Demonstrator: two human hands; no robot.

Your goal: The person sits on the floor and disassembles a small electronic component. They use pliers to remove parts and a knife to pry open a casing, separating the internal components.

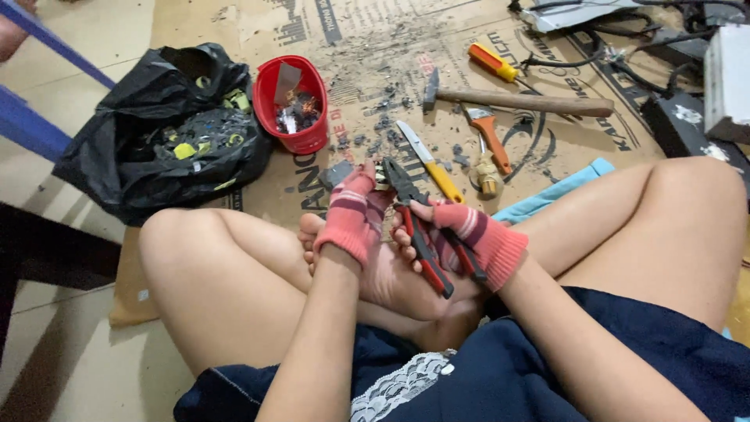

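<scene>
Centrally in the frame, the right hand (469, 234), in a striped pink fingerless glove, has its grip closed around the red handles of the pliers (418, 227). Their dark tips meet a small component (382, 175), which the gloved left hand (351, 215) pinches with its grip, just above the crossed legs. Beyond, on the cardboard sheet (359, 47), lie a yellow-handled knife (430, 162), a hammer (516, 99) and a red tub (293, 103). A black bag (168, 133) sits at upper left.
</scene>
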